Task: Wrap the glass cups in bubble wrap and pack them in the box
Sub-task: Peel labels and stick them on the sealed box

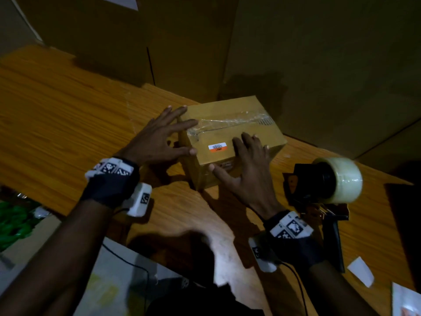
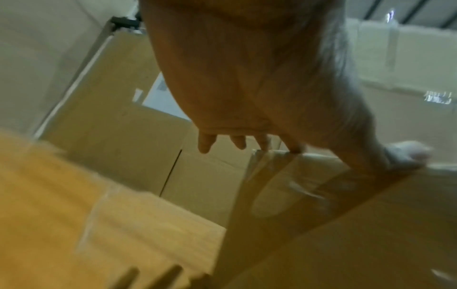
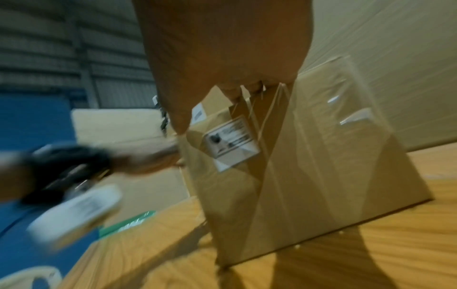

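**Q:** Both hands first: where are they, and are they gripping anything?

**A:** Neither grips. Right hand (image 1: 247,165) lies flat on top of the box (image 1: 230,142), fingers (image 1: 248,139) straight and spread, thumb reaching along the near top edge. Left hand (image 1: 159,137) is at the box's left end, fingers splayed and straight; its fingertips (image 1: 189,123) touch the top left edge where the tape comes over the corner. Each wrist wears a dark band with white, black-patterned marker blocks.

**Q:** What about the box and its contents?

**A:** It is a small brown cardboard box, closed, with clear tape (image 1: 230,122) running along the top seam. An orange and white barcode label (image 1: 217,147) sits on the lid just left of the right hand. The inside is hidden, so no glass cups or bubble wrap can be seen. It rests on a wooden table (image 1: 68,115).

**Q:** And further out?

**A:** A tape dispenser (image 1: 328,185) with a roll of clear tape lies on the table to the right of the box, near the right wrist. Large cardboard cartons (image 1: 182,42) stand behind the table. A white slip of paper (image 1: 361,271) lies at the near right, and something green (image 1: 13,222), too dim to identify, shows at the far left edge
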A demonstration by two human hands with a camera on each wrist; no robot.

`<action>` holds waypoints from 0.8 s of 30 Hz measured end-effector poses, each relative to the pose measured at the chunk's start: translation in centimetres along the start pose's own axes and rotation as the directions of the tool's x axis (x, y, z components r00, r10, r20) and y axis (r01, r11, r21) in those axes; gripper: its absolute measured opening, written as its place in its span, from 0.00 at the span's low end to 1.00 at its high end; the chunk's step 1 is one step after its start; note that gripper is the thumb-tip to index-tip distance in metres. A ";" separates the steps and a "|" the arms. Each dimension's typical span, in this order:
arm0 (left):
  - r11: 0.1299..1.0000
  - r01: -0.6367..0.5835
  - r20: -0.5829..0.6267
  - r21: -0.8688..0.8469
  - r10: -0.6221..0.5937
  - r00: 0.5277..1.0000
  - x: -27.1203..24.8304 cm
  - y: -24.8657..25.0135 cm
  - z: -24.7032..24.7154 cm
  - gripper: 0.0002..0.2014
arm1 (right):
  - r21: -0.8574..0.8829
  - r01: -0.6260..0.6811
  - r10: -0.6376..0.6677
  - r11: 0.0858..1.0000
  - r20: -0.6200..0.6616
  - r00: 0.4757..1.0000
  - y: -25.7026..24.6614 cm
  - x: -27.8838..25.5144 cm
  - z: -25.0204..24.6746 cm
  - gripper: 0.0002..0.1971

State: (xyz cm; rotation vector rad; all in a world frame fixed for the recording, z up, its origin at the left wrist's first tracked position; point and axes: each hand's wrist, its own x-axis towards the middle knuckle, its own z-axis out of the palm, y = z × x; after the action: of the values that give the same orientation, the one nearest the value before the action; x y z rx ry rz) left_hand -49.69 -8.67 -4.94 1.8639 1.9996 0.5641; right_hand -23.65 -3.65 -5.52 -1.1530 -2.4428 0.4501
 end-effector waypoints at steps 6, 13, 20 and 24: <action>1.000 -0.026 0.053 0.009 0.025 0.998 2.2 -0.1 -1.3 0.41 | -0.062 -0.071 0.068 0.996 -0.044 0.997 -2.5 0.1 1.5 0.53; 0.999 0.010 -0.152 -0.035 -0.015 0.988 0.7 0.4 -0.2 0.36 | -0.017 -0.026 0.027 1.000 0.085 0.996 -1.7 1.4 0.5 0.57; 0.994 0.091 -0.341 0.053 -0.068 0.938 -2.0 2.3 3.0 0.31 | -0.008 0.062 -0.059 0.998 0.220 0.974 -0.2 2.5 -2.1 0.53; 0.968 0.118 -0.293 0.223 -0.049 0.955 -2.3 2.9 2.5 0.33 | -0.020 0.086 -0.077 0.996 0.276 0.958 -0.4 3.1 -3.4 0.45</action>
State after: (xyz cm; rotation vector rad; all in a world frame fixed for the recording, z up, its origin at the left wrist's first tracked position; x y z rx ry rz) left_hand -45.73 -10.64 -5.60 1.9095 2.4184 0.6219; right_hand -24.08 -1.10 -1.74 -1.0579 -2.7324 0.5827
